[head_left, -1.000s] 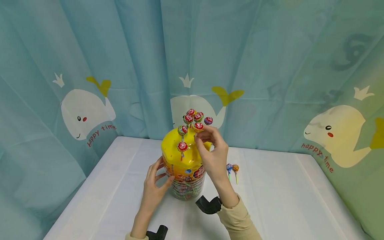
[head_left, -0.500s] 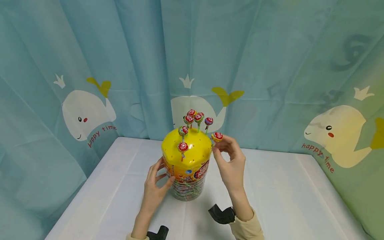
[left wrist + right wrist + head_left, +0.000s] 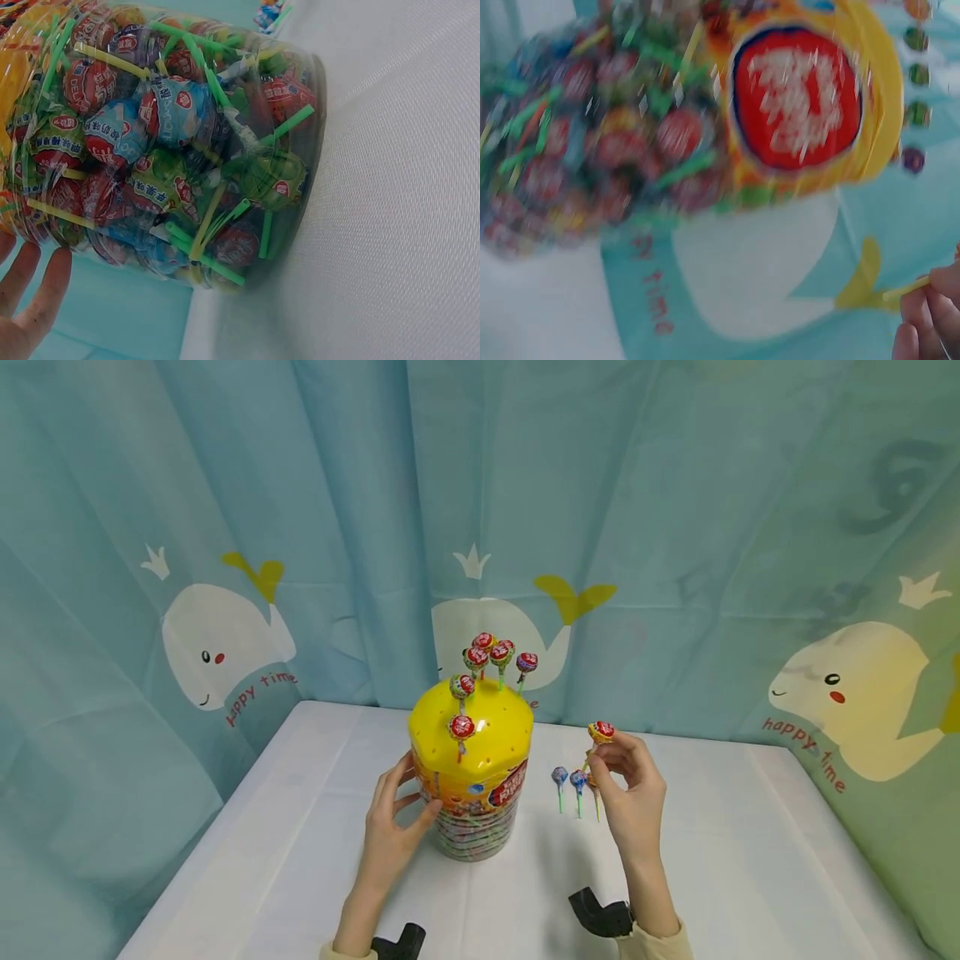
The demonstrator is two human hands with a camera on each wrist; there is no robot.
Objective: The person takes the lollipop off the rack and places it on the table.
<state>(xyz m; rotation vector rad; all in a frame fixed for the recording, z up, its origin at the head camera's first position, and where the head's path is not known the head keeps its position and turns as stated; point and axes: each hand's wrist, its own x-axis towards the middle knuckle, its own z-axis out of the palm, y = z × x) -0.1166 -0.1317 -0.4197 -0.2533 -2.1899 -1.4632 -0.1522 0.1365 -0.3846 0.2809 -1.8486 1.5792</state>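
A clear jar (image 3: pixel 476 835) full of wrapped lollipops stands upright on the table, topped by a yellow lid (image 3: pixel 498 727) with small holes. My left hand (image 3: pixel 393 827) grips its left side, thumb in front and fingers around the back. Several lollipops stick up from the lid, among them a red one (image 3: pixel 461 727) nearest me. To the right of the jar, my right hand (image 3: pixel 633 793) pinches a red-and-yellow lollipop (image 3: pixel 601 732) by its stick, head upward. The right wrist view shows the yellow stick (image 3: pixel 906 289) jutting out below the fingers.
Beside the right hand lie two blue lollipops (image 3: pixel 559 774) and an orange one (image 3: pixel 593 780), partly covered by the hand. A blue curtain (image 3: pixel 360 527) with whale prints hangs behind the white table (image 3: pixel 720 843).
My right hand has moved from above the lid to the right and down, carrying the red-and-yellow lollipop away from the jar. The left hand has stayed on the jar.
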